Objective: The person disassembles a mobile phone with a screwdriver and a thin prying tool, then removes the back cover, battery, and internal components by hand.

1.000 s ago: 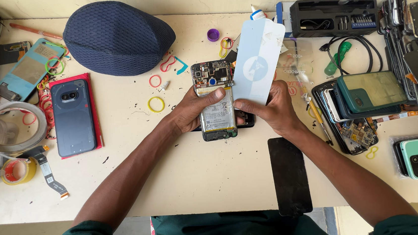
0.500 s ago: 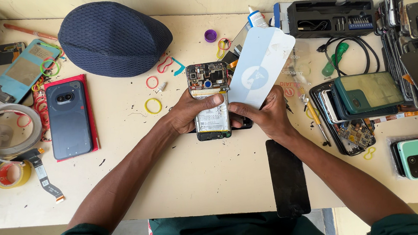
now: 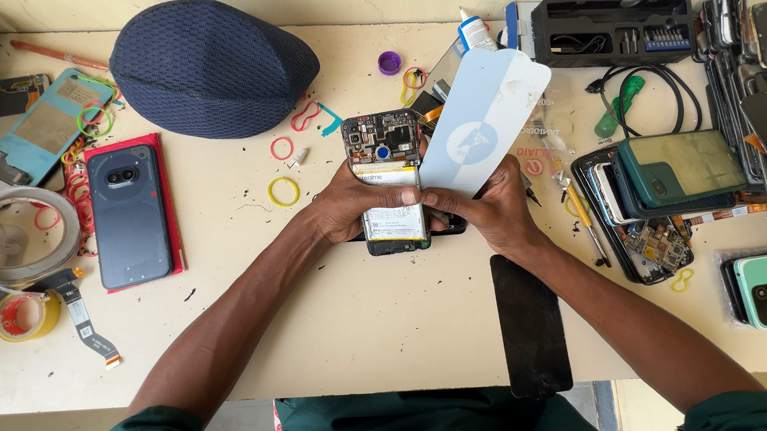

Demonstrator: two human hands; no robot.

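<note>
Hands (image 3: 424,205) still gripping opened phone (image 3: 387,180), pale blue back cover (image 3: 481,124) tilted further right

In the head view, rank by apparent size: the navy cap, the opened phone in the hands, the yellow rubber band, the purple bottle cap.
1. Navy cap
2. Opened phone, partly covered by both hands
3. Yellow rubber band
4. Purple bottle cap

The pale blue plastic back cover (image 3: 483,121) is showing a smooth, faintly glossy face — the opened phone (image 3: 386,183) beneath is baring metal parts and a paper-labelled battery. The navy cloth cap (image 3: 212,67) is looking coarse-woven and matt; the cream tabletop (image 3: 364,317) is appearing scuffed.
</note>
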